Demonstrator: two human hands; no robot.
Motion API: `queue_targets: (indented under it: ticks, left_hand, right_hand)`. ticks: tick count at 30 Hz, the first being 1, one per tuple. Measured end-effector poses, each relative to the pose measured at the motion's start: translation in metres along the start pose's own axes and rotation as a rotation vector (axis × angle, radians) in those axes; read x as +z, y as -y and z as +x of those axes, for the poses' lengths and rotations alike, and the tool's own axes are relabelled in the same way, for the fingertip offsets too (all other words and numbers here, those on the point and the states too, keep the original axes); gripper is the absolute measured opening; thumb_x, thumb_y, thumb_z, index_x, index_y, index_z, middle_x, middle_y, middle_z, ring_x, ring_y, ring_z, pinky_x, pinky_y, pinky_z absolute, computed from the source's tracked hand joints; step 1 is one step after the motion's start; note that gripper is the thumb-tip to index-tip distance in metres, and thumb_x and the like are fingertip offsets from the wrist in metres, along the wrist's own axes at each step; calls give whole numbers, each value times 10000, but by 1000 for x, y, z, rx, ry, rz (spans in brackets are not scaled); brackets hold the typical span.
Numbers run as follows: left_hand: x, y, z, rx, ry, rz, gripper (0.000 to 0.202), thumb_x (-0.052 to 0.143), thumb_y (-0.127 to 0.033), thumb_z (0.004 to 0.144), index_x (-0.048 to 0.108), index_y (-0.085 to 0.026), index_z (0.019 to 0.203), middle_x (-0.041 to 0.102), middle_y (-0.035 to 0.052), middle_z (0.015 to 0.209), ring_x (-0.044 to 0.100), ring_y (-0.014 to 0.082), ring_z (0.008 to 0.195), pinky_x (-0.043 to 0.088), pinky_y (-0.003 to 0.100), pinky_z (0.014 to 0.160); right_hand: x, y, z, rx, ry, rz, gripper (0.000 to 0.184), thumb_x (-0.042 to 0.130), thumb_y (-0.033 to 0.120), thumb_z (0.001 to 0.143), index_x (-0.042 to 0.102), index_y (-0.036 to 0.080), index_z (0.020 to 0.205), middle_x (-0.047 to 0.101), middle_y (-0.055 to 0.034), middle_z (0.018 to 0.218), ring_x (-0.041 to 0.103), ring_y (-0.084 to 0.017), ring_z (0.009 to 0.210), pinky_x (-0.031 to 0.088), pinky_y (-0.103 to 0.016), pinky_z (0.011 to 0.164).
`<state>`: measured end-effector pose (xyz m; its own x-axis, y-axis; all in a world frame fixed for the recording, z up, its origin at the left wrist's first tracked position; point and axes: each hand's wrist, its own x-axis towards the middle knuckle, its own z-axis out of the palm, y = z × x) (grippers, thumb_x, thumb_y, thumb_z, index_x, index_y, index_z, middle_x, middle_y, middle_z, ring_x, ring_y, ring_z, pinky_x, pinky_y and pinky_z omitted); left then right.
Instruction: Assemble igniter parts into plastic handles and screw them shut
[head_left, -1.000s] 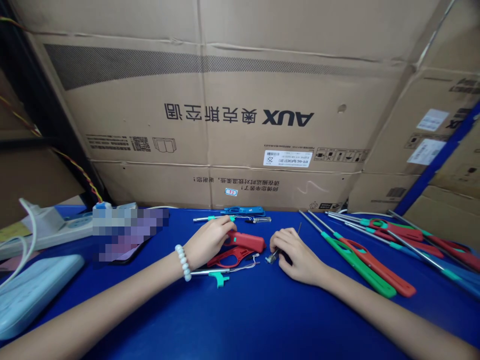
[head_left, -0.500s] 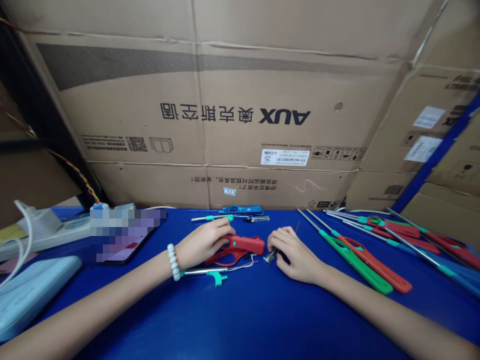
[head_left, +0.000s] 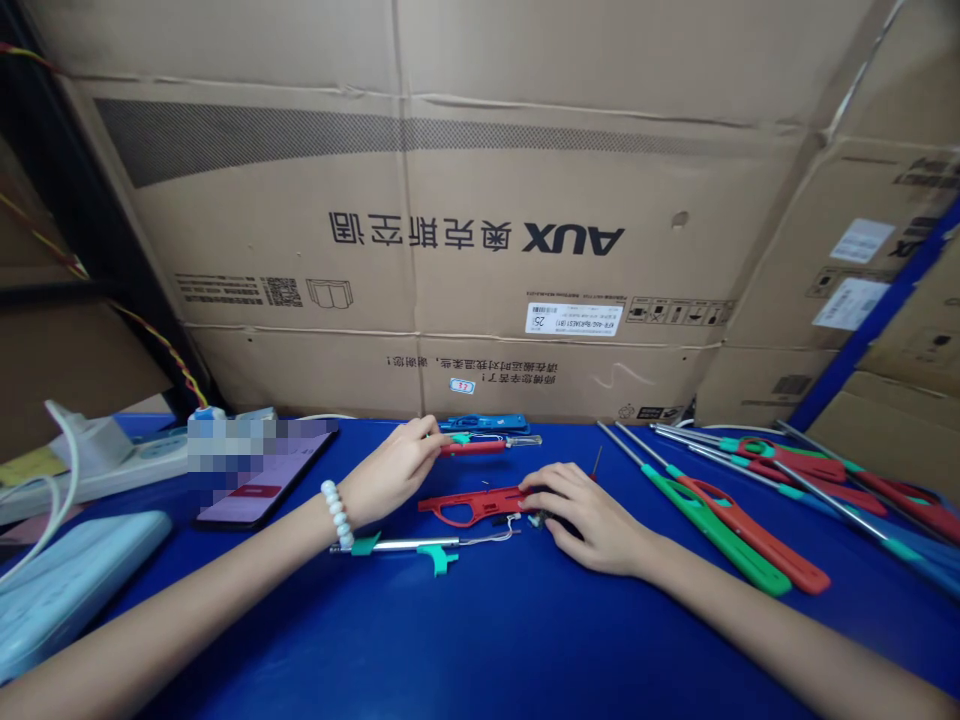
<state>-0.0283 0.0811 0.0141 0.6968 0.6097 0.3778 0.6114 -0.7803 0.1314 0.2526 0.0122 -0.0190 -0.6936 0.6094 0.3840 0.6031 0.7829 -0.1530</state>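
Two halves of a red lighter casing are apart. My left hand (head_left: 405, 462) has its fingers closed on the upper casing half (head_left: 480, 449), held edge-on near the back. The lower casing half (head_left: 456, 506) lies on the blue table with its inside facing up. Over its right end, the bent fingers of my right hand (head_left: 589, 512) are closed on it. A thin dark rod (head_left: 598, 460) sticks out behind that hand; its other end is hidden. Small parts (head_left: 537, 519) lie under the right fingertips. In front is a metal lighter tube (head_left: 412, 545) with a teal trigger (head_left: 436, 560) and wires.
Several long lighters in green (head_left: 716, 535), orange (head_left: 780, 545) and other colours lie at the right. A blue lighter casing (head_left: 487, 422) is at the back, against the cardboard wall (head_left: 480, 160). At left are a phone (head_left: 281, 475), a power strip (head_left: 142, 465) and a light-blue case (head_left: 82, 580).
My left hand has lifted the upper red half off the lower one and moved it back, exposing the inside. My right hand has shifted onto the right end of the lower half.
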Motion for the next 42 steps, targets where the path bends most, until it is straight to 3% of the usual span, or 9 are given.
queue_targets:
  ticks: [8, 12, 17, 21, 27, 38, 42]
  left_hand:
    - [14, -1, -3, 37, 84, 203, 318, 317, -86, 924, 604, -156, 1041, 516, 76, 932, 471, 197, 819, 393, 331, 736]
    - [13, -3, 0, 45, 71, 266, 264, 383, -99, 907, 610, -161, 1027, 539, 84, 967, 477, 217, 876, 382, 343, 753]
    - [12, -15, 12, 182, 126, 177, 268, 415, -117, 917, 602, -203, 1088, 559, 60, 971, 490, 200, 874, 386, 332, 773]
    - [22, -21, 23, 257, 158, 87, 271, 459, -108, 900, 600, -215, 1106, 570, 50, 1000, 525, 186, 861, 403, 328, 798]
    - [33, -28, 23, 241, 153, 11, 252, 412, -127, 927, 619, -179, 1062, 583, 63, 965, 551, 170, 821, 442, 273, 731]
    - [25, -33, 7, 196, 202, -51, 280, 481, -142, 899, 574, -200, 1156, 564, 63, 1019, 551, 182, 902, 451, 300, 800]
    - [23, -29, 9, 163, 216, -73, 316, 527, -180, 882, 550, -207, 1196, 555, 65, 1053, 538, 197, 949, 442, 326, 839]
  right_hand:
    - [2, -1, -1, 18, -52, -18, 249, 375, 113, 910, 577, 166, 1047, 597, -93, 1068, 517, -198, 976, 385, -369, 855]
    - [5, -1, 2, 17, -47, -65, 250, 376, 156, 949, 596, 168, 1067, 619, -90, 1022, 518, -197, 927, 395, -348, 797]
    - [7, -2, 4, 30, -8, -101, 242, 406, 165, 947, 632, 186, 1028, 624, -79, 991, 512, -186, 902, 391, -332, 768]
    - [3, -4, 4, 8, 6, -86, 229, 425, 140, 934, 641, 188, 995, 630, -63, 981, 503, -181, 894, 378, -324, 763]
    - [-4, -3, 4, -17, 35, -92, 233, 429, 161, 938, 659, 198, 924, 634, -58, 934, 494, -179, 877, 370, -312, 738]
    - [-6, 9, 8, -125, 121, -179, 251, 398, 133, 937, 626, 188, 847, 628, -52, 832, 471, -184, 837, 376, -311, 734]
    - [-1, 10, 6, -140, 85, -229, 249, 381, 127, 933, 611, 167, 845, 611, -71, 821, 463, -192, 798, 378, -309, 689]
